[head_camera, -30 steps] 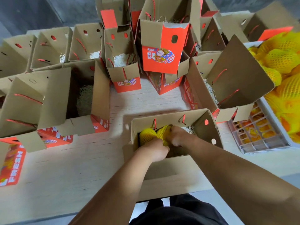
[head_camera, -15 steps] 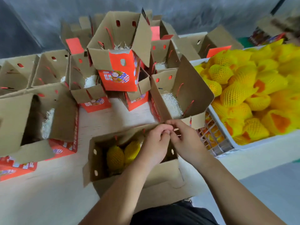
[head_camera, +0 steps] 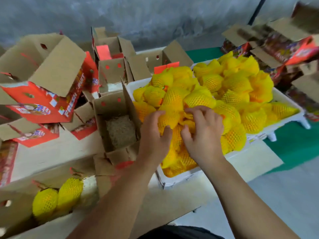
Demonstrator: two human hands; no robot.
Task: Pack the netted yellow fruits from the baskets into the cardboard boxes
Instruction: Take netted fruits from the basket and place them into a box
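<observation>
Netted yellow fruits are heaped in two white baskets at the right. Both my hands are in the near basket. My left hand grips one netted fruit between fingers and thumb. Just to its right, my right hand hovers on the heap with fingers curved, holding nothing that I can make out. At the lower left an open cardboard box holds two netted fruits on straw. Left of the basket an open box holds only straw.
Several open brown-and-red boxes crowd the table's left and back, some tipped over. More printed boxes stack at the far right on a green cloth. A grey wall runs behind.
Both hands have left the flap of the near box and moved right into the basket. My view has swung right, so the near box now sits at the lower left.
</observation>
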